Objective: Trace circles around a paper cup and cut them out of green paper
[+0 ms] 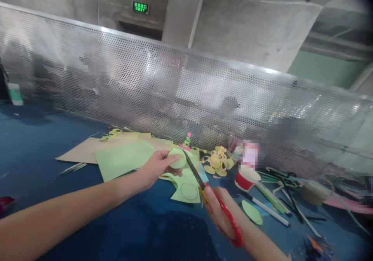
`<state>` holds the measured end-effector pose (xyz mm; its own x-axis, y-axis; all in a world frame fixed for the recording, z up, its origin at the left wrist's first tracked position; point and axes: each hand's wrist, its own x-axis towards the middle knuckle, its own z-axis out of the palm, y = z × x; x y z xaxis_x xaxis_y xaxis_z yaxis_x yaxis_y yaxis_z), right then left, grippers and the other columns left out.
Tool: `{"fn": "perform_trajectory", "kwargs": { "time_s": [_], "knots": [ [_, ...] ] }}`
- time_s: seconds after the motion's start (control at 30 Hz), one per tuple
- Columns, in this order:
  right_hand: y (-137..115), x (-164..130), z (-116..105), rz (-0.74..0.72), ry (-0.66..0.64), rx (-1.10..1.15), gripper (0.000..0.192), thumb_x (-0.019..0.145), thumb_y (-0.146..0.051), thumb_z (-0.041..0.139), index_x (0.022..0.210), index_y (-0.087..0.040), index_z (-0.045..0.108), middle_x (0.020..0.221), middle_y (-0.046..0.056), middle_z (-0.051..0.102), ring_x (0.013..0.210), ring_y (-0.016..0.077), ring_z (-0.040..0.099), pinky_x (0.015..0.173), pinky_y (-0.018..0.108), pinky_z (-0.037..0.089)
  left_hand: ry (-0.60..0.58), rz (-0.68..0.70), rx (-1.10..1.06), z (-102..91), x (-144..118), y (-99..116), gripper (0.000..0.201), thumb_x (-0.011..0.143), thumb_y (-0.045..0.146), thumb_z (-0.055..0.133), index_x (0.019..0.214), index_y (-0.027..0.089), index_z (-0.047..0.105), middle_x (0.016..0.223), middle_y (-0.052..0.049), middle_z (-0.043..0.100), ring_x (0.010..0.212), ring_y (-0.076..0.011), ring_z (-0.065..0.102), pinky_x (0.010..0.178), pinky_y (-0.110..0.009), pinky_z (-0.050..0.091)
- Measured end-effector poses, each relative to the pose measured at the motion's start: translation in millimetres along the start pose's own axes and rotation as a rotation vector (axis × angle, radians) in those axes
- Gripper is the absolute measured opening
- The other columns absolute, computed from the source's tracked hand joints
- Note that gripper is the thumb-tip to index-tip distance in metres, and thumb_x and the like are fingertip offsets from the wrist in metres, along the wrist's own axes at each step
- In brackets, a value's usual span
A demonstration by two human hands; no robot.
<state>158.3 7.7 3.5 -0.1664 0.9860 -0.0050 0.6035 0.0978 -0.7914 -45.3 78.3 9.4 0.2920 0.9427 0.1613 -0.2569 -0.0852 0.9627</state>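
Pinched in my left hand (163, 167) is a pale green paper circle (177, 160), with the thumb lying across its face. My right hand (220, 210) grips a pair of red-handled scissors (230, 220). Their dark blades point up and left, and the tips reach the right edge of the circle; I cannot tell whether they touch the paper. Below the circle lies a piece of green paper (177, 197) with a drawn round outline on it. A green paper oval (252, 212) rests on the table right of my right hand.
Large green sheets (122, 158) and a tan sheet (81, 151) lie at the left. Yellow paper cutouts (218, 160), a red and white cup (247, 178), a white marker (271, 210) and several pipe cleaners sit at the right. A perforated metal screen (131, 78) runs behind the blue table (116, 230).
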Motion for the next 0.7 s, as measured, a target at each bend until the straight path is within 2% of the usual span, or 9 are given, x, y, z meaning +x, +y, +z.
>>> {"fn": "perform_trajectory", "kwargs": {
  "time_s": [0.23, 0.3, 0.37, 0.47, 0.57, 0.7],
  "knots": [
    [2, 1, -1, -0.012, 0.005, -0.036, 0.062, 0.086, -0.078, 0.026, 0.054, -0.024, 0.027, 0.039, -0.008, 0.025, 0.028, 0.0066, 0.028, 0.030, 0.019, 0.020, 0.001, 0.005, -0.018, -0.7, 1, 0, 0.033, 0.073, 0.042, 0.075, 0.076, 0.010, 0.070, 0.062, -0.005, 0.070, 0.058, -0.0151, 0.065, 0.062, -0.026, 0.052],
    [3, 1, -2, -0.009, -0.026, -0.032, 0.063, 0.085, -0.079, 0.025, 0.053, -0.024, 0.028, 0.037, -0.007, 0.027, 0.028, 0.0076, 0.033, 0.031, 0.020, 0.023, 0.019, 0.004, -0.020, -1.0, 1, 0, 0.033, 0.073, 0.042, 0.075, 0.077, 0.010, 0.070, 0.064, -0.005, 0.070, 0.059, -0.0153, 0.065, 0.064, -0.027, 0.052],
    [3, 2, -4, -0.023, -0.077, -0.014, 0.065, 0.084, -0.080, 0.025, 0.052, -0.023, 0.032, 0.037, -0.004, 0.036, 0.032, 0.0108, 0.046, 0.036, 0.020, 0.034, 0.035, 0.007, -0.016, -1.4, 2, 0, 0.032, 0.072, 0.042, 0.076, 0.078, 0.011, 0.071, 0.066, -0.005, 0.071, 0.061, -0.0155, 0.066, 0.065, -0.027, 0.052],
    [1, 1, -7, -0.055, -0.147, -0.027, 0.071, 0.084, -0.081, 0.021, 0.052, -0.021, 0.042, 0.046, 0.004, 0.056, 0.048, 0.0159, 0.061, 0.053, 0.024, 0.048, 0.028, 0.006, -0.004, -1.9, 2, -1, 0.034, 0.073, 0.043, 0.076, 0.079, 0.011, 0.071, 0.067, -0.005, 0.071, 0.061, -0.0155, 0.066, 0.066, -0.027, 0.052],
    [-2, -2, -10, -0.074, -0.159, -0.087, 0.078, 0.084, -0.081, 0.015, 0.053, -0.019, 0.050, 0.060, 0.010, 0.067, 0.056, 0.0170, 0.064, 0.060, 0.026, 0.049, 0.000, 0.001, 0.015, -1.0, 0, -2, 0.036, 0.074, 0.045, 0.075, 0.078, 0.010, 0.072, 0.066, -0.007, 0.072, 0.061, -0.0162, 0.067, 0.065, -0.027, 0.052],
    [-6, -5, -12, -0.076, -0.135, -0.102, 0.080, 0.084, -0.081, 0.014, 0.057, -0.018, 0.056, 0.066, 0.012, 0.070, 0.062, 0.0190, 0.066, 0.062, 0.027, 0.049, -0.061, -0.009, 0.047, 2.8, -4, -3, 0.038, 0.078, 0.048, 0.070, 0.082, 0.010, 0.073, 0.072, -0.010, 0.074, 0.066, -0.0177, 0.069, 0.068, -0.028, 0.053]
  ]
}}
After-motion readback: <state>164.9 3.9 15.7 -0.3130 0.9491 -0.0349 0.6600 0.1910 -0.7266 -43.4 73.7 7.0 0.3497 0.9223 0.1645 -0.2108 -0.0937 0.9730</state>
